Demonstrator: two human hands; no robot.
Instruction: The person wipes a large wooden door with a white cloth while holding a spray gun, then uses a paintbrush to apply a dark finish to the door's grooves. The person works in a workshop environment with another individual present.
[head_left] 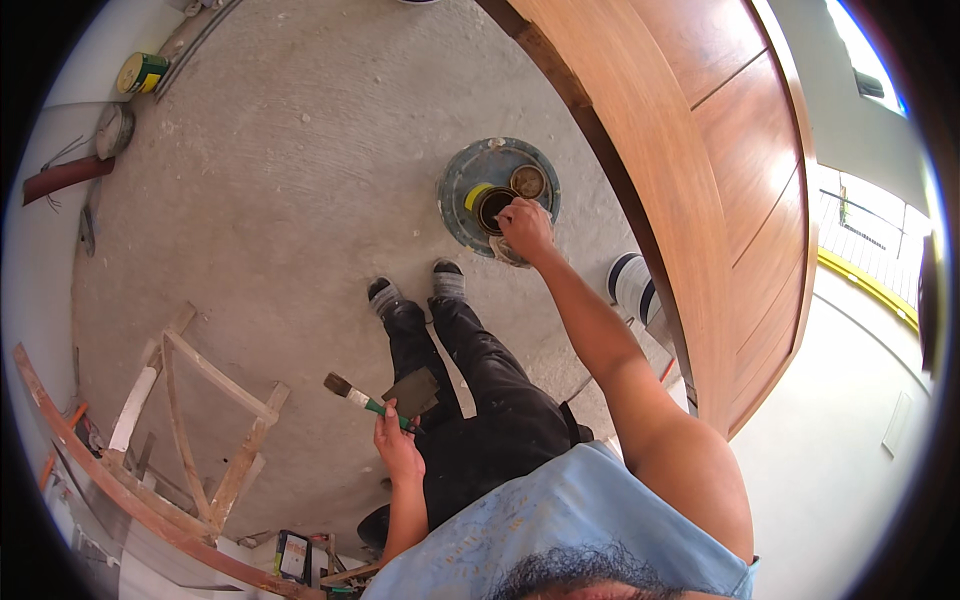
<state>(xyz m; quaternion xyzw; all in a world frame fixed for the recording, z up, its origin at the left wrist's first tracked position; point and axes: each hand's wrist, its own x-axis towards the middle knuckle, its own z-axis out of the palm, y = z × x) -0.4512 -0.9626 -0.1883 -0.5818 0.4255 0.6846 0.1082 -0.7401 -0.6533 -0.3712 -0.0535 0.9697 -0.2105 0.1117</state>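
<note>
We cannot make out what our right hand point(524, 226) grips: its fingers curl down at the rim of the open round tin of dark liquid point(493, 207), hiding part of it. That tin sits on a round grey lid point(458, 190) on the rough concrete floor point(300, 200). Our left hand point(397, 440) is closed around a green-handled, dark-bristled paintbrush point(362, 399) and a flat brown sanding pad point(410, 391).

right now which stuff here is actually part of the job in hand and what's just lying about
In use:
- paintbrush and dark square sheet, in the left hand
- open tin on the round grey lid, under the right hand
- wooden door beside it

Lying about:
- wooden trestle
- yellow-green can
- white bucket
</note>
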